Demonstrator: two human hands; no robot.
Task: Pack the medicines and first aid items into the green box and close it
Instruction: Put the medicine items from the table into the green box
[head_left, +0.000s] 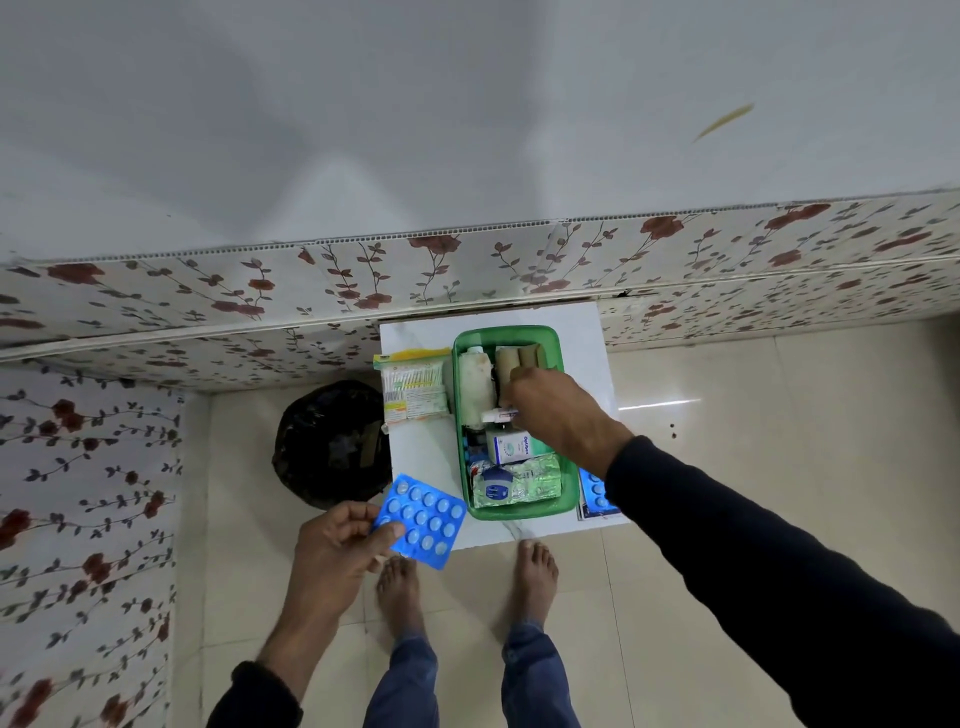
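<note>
**Green box, open, part-filled, on white counter**

Green box (464, 415): translucent green plastic, rectangular with rounded corners, no lid on it. It stands on a small white counter (426, 452) set against a floral-patterned wall panel.

Contents, far end to near end of the box: a white bottle (475, 387) lying along the left wall; two tan rolls (519, 357) beside it; a small white carton (511, 447) with blue print near the middle; a round blue-capped jar (493, 488) and a silvery-green foil strip pack (535, 480) at the near end.

Right hand (556, 410): over the middle of the box, fingers closed in a pinch on a small white tube-like item (498, 415); what the item is cannot be read.

Left hand (340, 535): in front of and left of the box, off the counter's near-left corner, thumb and fingers clamped on one edge of a blue blister strip (423, 519) of white round tablets, held flat and tilted.

Left of the box, touching or just beside its wall: a clear packet of cotton buds (413, 389) with a yellow header.

Right of the box, mostly hidden by the right sleeve: another blue blister strip (595, 491) on the counter.

Left of the counter, on the floor: a black bin (332, 441).
</note>
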